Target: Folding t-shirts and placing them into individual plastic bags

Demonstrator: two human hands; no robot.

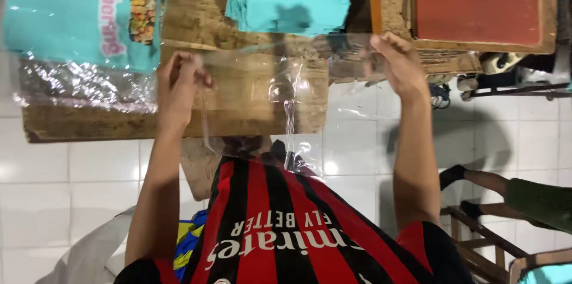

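Clear plastic bag (280, 90), glossy and creased, stretched flat above the wooden worktop (250, 114). Left hand (179, 84) and right hand (399, 64) each pinch shut on a top corner of it. Bag edges hard to trace against the wood. Two teal shirts (71, 13) lie beyond, both cropped.

wooden board (250, 108) carries folded teal shirts (77, 10) in plastic.
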